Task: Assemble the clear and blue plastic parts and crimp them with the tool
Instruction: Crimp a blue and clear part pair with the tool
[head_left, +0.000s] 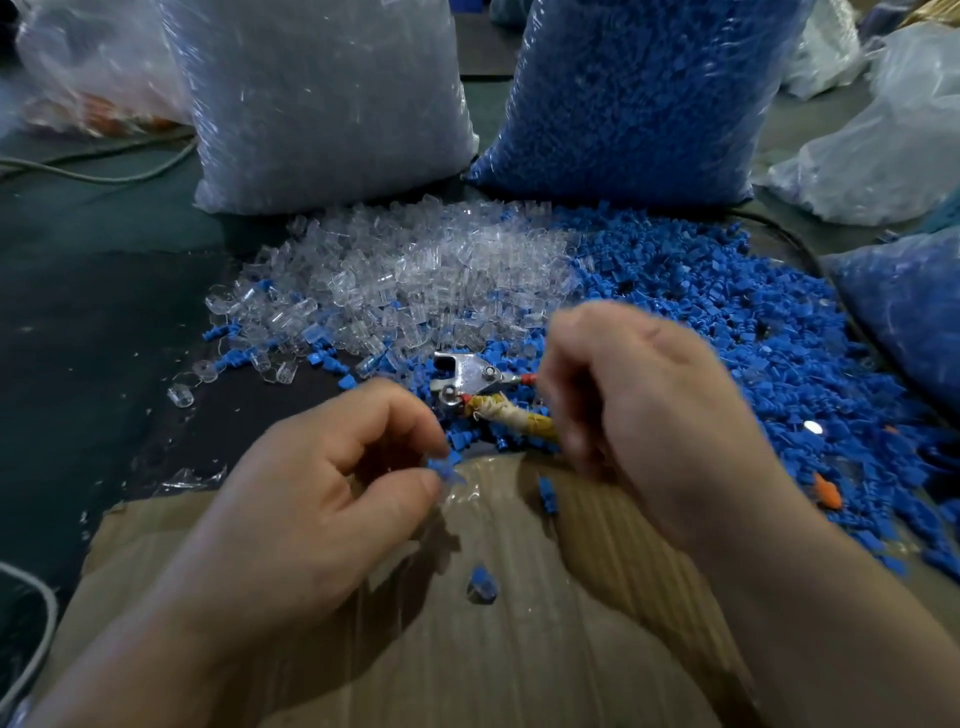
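My left hand (332, 478) pinches a small blue and clear plastic part (445, 466) between thumb and fingertips, just above the cardboard. My right hand (639, 415) is blurred and grips the handles of the metal crimping tool (470, 379), whose silver head points left over the blue pieces. One handle is wrapped in yellowish tape, the other shows a red tip. A heap of clear parts (415, 275) lies behind the tool, with a heap of blue parts (727, 322) to its right. One joined blue and clear piece (482, 584) lies on the cardboard.
A sheet of cardboard (415, 649) covers the near table. A big bag of clear parts (322, 98) and a big bag of blue parts (639, 88) stand at the back. More bags sit far right and far left. A cable (98, 174) crosses the dark table at left.
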